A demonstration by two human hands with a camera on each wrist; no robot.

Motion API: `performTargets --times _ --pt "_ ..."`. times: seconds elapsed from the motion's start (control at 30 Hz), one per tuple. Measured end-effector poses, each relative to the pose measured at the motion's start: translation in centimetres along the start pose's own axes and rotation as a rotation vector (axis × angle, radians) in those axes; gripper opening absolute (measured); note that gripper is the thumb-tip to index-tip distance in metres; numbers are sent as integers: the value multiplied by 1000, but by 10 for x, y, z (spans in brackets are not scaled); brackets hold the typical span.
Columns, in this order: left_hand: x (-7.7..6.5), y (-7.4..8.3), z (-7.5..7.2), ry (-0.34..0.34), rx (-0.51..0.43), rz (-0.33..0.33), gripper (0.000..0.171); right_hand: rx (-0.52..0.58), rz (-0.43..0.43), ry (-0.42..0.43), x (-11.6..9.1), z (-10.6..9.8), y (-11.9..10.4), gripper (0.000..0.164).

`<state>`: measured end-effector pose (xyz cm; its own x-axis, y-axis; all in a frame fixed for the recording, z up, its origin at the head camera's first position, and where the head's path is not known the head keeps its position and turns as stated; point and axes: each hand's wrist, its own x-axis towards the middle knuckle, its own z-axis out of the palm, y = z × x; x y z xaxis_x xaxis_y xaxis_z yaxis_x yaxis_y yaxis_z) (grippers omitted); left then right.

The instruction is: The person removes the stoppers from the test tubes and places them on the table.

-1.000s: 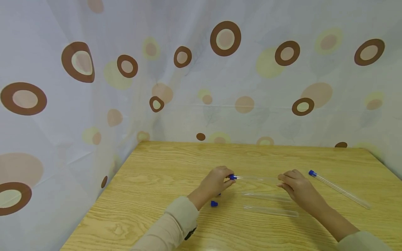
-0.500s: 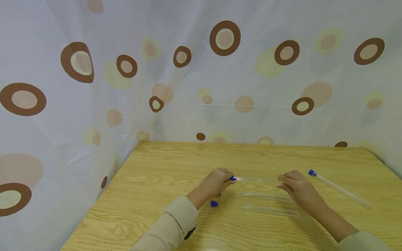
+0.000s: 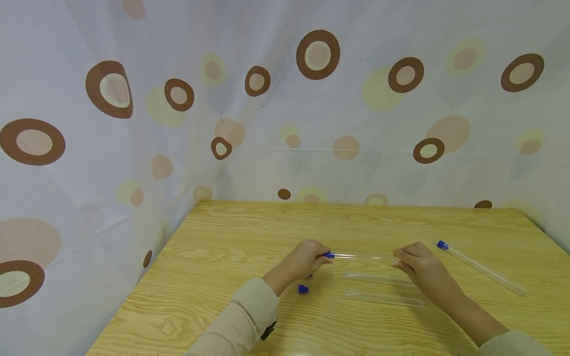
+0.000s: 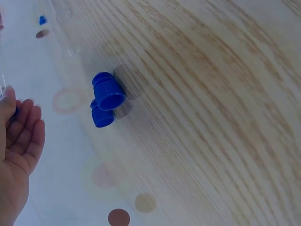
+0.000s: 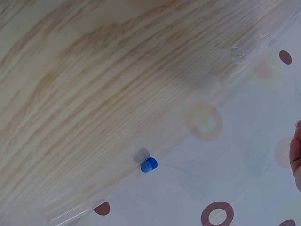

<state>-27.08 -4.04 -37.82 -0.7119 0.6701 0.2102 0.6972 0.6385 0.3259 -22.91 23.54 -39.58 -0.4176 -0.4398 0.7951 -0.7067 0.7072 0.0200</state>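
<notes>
Above the table, a clear test tube (image 3: pixel 360 256) is held level between both hands. My left hand (image 3: pixel 306 258) pinches the blue cap (image 3: pixel 328 255) at the tube's left end; in the left wrist view that left hand (image 4: pixel 21 141) shows curled fingers with a bit of blue among them. My right hand (image 3: pixel 420 264) grips the tube's right end between thumb and fingers. Only the edge of the right hand (image 5: pixel 295 155) shows in the right wrist view. Two uncapped tubes lie just below, a nearer one (image 3: pixel 384 299) and a farther one (image 3: pixel 378 280).
A loose blue cap (image 3: pixel 303 289) lies left of the uncapped tubes, with a second cap (image 4: pixel 102 117) beside it, mostly hidden by the left hand in the head view. A capped tube (image 3: pixel 483 269) lies at the right on the wooden table (image 3: pixel 213 316). A patterned curtain (image 3: pixel 267 113) hangs behind.
The left hand and the capped end of the held tube have lowered slightly, and less of the cap shows past the fingers. The right hand and the things on the table stay put.
</notes>
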Motion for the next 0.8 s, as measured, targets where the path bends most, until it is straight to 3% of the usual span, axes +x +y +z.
performTargets --times 0.27,0.43,0.8 --pt "-1 -3 0 37 -109 0 21 -18 1 -5 -1 1 -3 59" --pt "-3 -2 -2 19 -168 -1 24 -22 20 -20 -3 0 -4 60" --pt "-3 -6 1 -22 -333 -71 26 -31 -15 11 -1 0 -5 57"
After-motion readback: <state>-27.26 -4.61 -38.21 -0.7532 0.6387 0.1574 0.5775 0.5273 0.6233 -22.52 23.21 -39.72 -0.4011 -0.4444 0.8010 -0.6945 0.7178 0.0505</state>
